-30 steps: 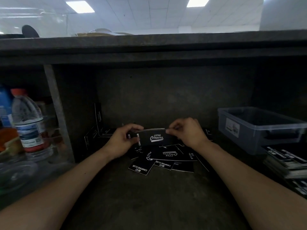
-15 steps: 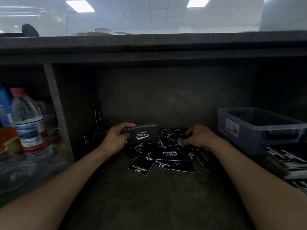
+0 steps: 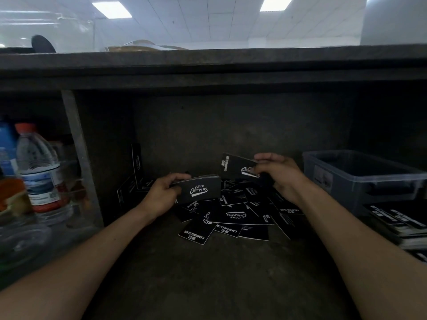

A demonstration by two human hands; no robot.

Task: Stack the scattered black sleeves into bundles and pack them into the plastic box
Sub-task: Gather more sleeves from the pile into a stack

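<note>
Several black sleeves with white "Camping Club" print lie scattered in a pile point(image 3: 233, 215) on the dark shelf floor. My left hand point(image 3: 161, 195) grips a thin bundle of sleeves point(image 3: 199, 189) by its left end, held just above the pile. My right hand point(image 3: 280, 175) pinches a single black sleeve point(image 3: 235, 167), lifted above the pile to the right of the bundle. The translucent plastic box point(image 3: 360, 179) stands at the right, beyond my right hand. A few more sleeves point(image 3: 136, 167) lean against the left wall of the compartment.
A stack of sleeves point(image 3: 399, 221) lies in front of the box at the right edge. Left of a vertical divider point(image 3: 80, 158) stand a water bottle with a red cap point(image 3: 38, 167) and clear containers. A shelf board point(image 3: 212, 65) overhangs above.
My right hand picked one sleeve out of the pile and raised it. My left hand kept the bundle and shifted slightly right.
</note>
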